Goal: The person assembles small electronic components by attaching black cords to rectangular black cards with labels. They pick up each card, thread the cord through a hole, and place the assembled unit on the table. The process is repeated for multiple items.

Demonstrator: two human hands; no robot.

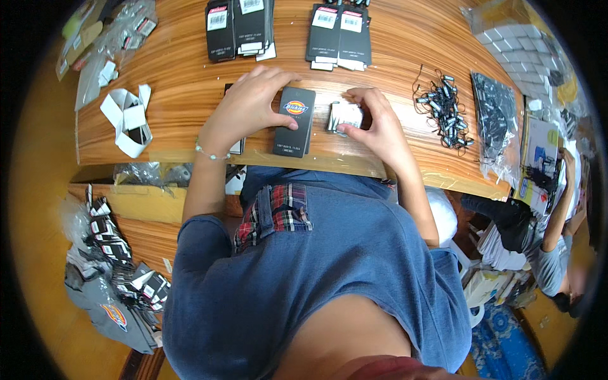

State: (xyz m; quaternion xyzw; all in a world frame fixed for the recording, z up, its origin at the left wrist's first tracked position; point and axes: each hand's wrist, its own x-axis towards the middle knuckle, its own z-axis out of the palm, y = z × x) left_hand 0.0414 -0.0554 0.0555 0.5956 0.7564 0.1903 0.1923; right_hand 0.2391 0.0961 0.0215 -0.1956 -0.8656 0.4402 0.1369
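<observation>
A black hang tag [293, 136] with a colourful oval emblem lies on top of a small stack near the table's front edge. My left hand [253, 104] arches over its left side, fingers apart, the thumb resting on the tag. Under that palm, more tags [237, 145] are partly hidden. Just to the right, a small stack of white labels [345, 115] sits between the thumb and fingers of my right hand [375, 123], which grips its right side.
Tag stacks with barcode stickers [239, 28] [339, 31] stand farther back. At left lies a white label strip [130, 123]; at right, black strings [443, 111] and a plastic bag of black pieces [495, 120]. Another person [551, 253] sits at far right.
</observation>
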